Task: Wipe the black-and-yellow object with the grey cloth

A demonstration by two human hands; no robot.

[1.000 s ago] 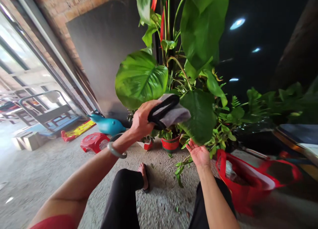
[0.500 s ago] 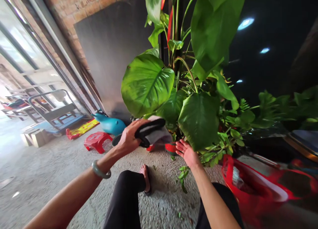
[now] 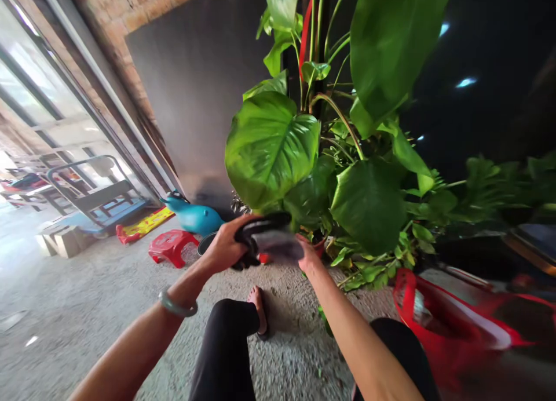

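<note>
Green leaves dominate: a tall potted plant stands right ahead of the person, big glossy leaf on the left, a darker leaf hanging lower at right. Concrete floor underneath, gritty, with a few leaf scraps on it. Red bag sits just beside the right knee. Further left, a red stool and a teal toy lie near the wall.

Grey-black cloth is held low in front of the plant, between both hands. Left hand is clamped around its dark edge, fingers curled tight. Right hand touches the far end; cloth covers the fingers, so cannot tell if it grips.

Risks, as judged: the cloth could snag a low stem and bend or snap it. Rubbing a leaf hard could tear it. The small red pot behind the hands could get knocked over. A loose end could slip onto the gritty floor and pick up dirt.
</note>
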